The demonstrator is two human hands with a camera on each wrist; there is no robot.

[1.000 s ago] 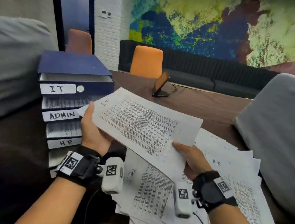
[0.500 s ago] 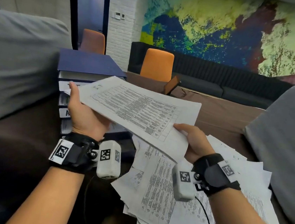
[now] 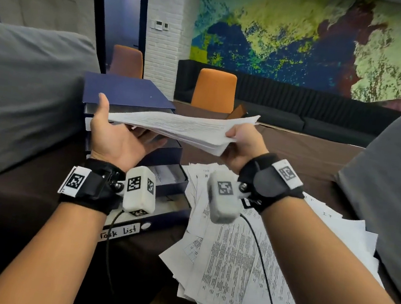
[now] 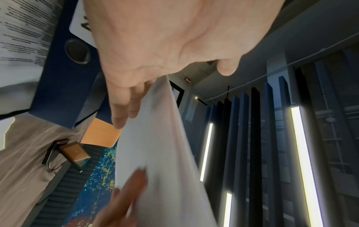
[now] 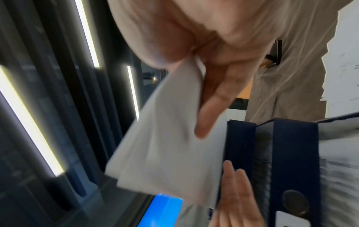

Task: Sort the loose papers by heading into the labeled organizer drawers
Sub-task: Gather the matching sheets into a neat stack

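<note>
Sheet (image 3: 172, 126) now tipped near flat vs. before, up by organizer (image 3: 126, 93) at frame centre. My right hand (image 3: 242, 144) pinches it; left hand (image 3: 118, 137) open, palm up underneath. Loose papers (image 3: 245, 257) lower right, orange chair (image 3: 214, 89) behind.

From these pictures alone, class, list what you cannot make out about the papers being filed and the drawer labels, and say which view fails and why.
- Heading of the held sheets: head view sees them nearly edge-on; both wrist views show only their blank, blurred underside.
- Upper drawer labels of the organizer: hidden in the head view by the left hand and the sheets; only the Task List label reads.
- Print on the loose papers: too small.
- Right hand: its fingers are under the sheets.
</note>
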